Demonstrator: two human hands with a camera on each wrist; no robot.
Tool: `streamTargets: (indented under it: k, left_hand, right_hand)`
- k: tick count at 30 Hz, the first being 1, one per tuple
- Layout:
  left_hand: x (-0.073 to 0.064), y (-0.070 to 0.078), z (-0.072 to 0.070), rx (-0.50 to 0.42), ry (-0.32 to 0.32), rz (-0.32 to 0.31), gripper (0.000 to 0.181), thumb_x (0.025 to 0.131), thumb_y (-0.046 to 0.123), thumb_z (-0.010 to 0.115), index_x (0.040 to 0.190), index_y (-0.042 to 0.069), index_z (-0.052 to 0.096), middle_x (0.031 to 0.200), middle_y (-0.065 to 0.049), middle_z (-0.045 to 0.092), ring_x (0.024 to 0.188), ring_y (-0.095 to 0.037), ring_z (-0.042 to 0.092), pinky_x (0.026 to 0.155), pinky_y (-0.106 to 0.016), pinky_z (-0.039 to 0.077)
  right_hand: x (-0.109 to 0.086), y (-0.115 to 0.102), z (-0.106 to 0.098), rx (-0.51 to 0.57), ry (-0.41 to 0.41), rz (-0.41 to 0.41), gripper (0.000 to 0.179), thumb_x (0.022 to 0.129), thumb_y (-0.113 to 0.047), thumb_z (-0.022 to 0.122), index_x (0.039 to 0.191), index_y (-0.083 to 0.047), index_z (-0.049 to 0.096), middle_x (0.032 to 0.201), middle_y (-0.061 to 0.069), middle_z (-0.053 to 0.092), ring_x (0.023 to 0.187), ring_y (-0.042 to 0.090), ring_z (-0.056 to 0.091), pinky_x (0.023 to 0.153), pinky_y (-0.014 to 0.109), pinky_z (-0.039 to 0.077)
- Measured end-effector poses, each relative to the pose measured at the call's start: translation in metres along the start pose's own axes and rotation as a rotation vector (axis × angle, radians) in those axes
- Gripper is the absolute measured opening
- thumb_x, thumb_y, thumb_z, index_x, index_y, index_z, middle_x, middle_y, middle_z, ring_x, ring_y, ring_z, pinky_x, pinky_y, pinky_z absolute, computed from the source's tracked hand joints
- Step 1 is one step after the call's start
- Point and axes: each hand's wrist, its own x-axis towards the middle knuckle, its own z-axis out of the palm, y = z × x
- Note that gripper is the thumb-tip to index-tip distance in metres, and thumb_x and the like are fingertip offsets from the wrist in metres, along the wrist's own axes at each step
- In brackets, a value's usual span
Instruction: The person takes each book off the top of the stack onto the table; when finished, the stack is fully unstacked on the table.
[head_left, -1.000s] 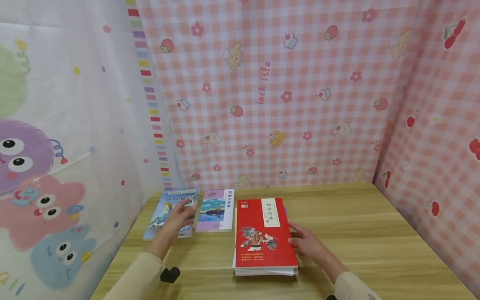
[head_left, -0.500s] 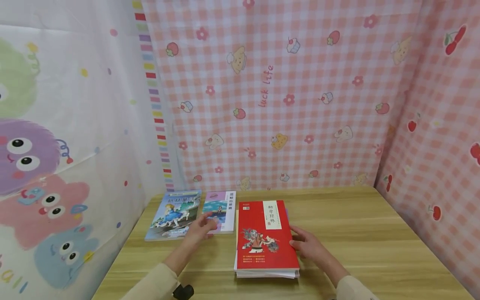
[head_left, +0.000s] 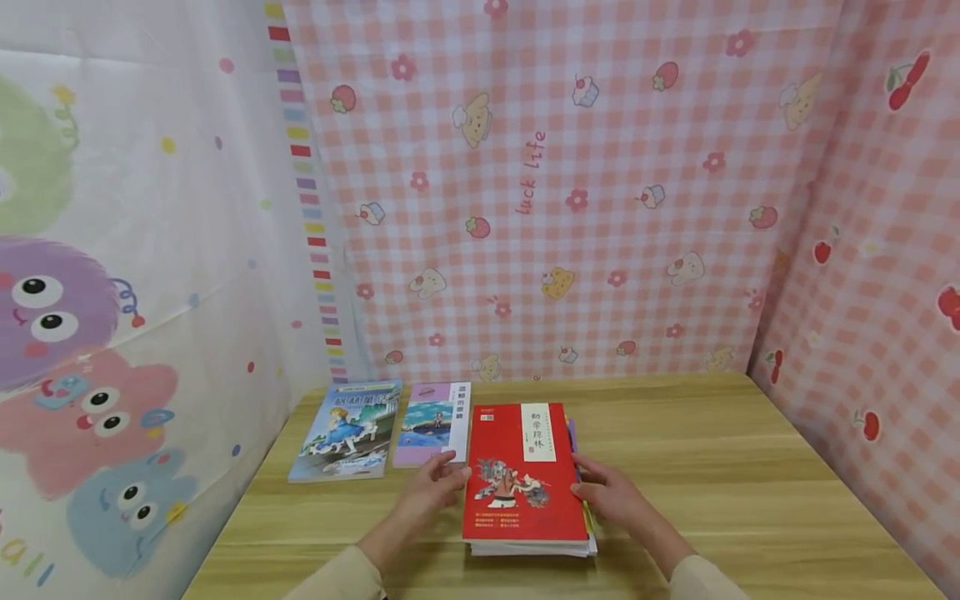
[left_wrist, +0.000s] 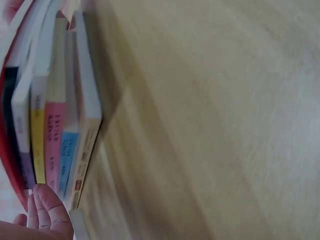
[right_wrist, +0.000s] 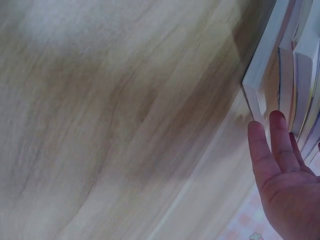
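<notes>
A red book (head_left: pixel 510 442) lies on top of a stack of several books (left_wrist: pixel 55 130), whose spines show in the left wrist view. The stack's edges are uneven. My left hand (head_left: pixel 429 493) is at the stack's left side, thumb at the red cover's edge. From the right, my right hand (head_left: pixel 617 498) touches the stack's side. In the right wrist view its fingers (right_wrist: pixel 280 145) look fairly straight against the page edges. The fingers (left_wrist: pixel 50 202) of the left hand stand near the spines' lower ends.
Left of the stack, a blue picture-cover book (head_left: pixel 348 437) and a lilac book (head_left: pixel 431 421) lie flat on the wooden table (head_left: pixel 697 450). Checked pink cloth (head_left: pixel 637 242) hangs behind and on the right, with a white cartoon curtain (head_left: pixel 202 350) on the left.
My left hand has moved right, from over the blue book past the lilac one to the stack. The red book has shifted slightly left on the stack. The right hand stays beside it.
</notes>
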Motion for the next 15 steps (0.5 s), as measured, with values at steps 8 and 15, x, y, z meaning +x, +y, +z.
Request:
streamTargets:
  k: [8,15]
  left_hand:
    - [0.000,-0.006,0.013,-0.032,0.013,-0.081,0.074,0.091,0.023,0.073,0.145,-0.012,0.035,0.123,-0.024,0.055,0.100,-0.025,0.062,0.082,-0.041,0.057]
    - [-0.001,-0.010,0.015,-0.047,-0.033,-0.069,0.071,0.090,0.016,0.073,0.145,-0.011,0.038,0.121,-0.021,0.056,0.097,-0.022,0.062,0.079,-0.038,0.058]
  right_hand:
    - [-0.001,0.003,-0.001,0.005,-0.006,0.014,0.051,0.096,-0.014,0.063,0.146,-0.011,0.051,0.134,0.027,0.054,0.099,0.027,0.057,0.071,0.038,0.052]
    - [0.000,0.006,-0.001,0.060,-0.002,0.010,0.049,0.098,-0.012,0.059,0.146,-0.011,0.051,0.134,0.028,0.055,0.088,0.023,0.059,0.063,0.036,0.049]
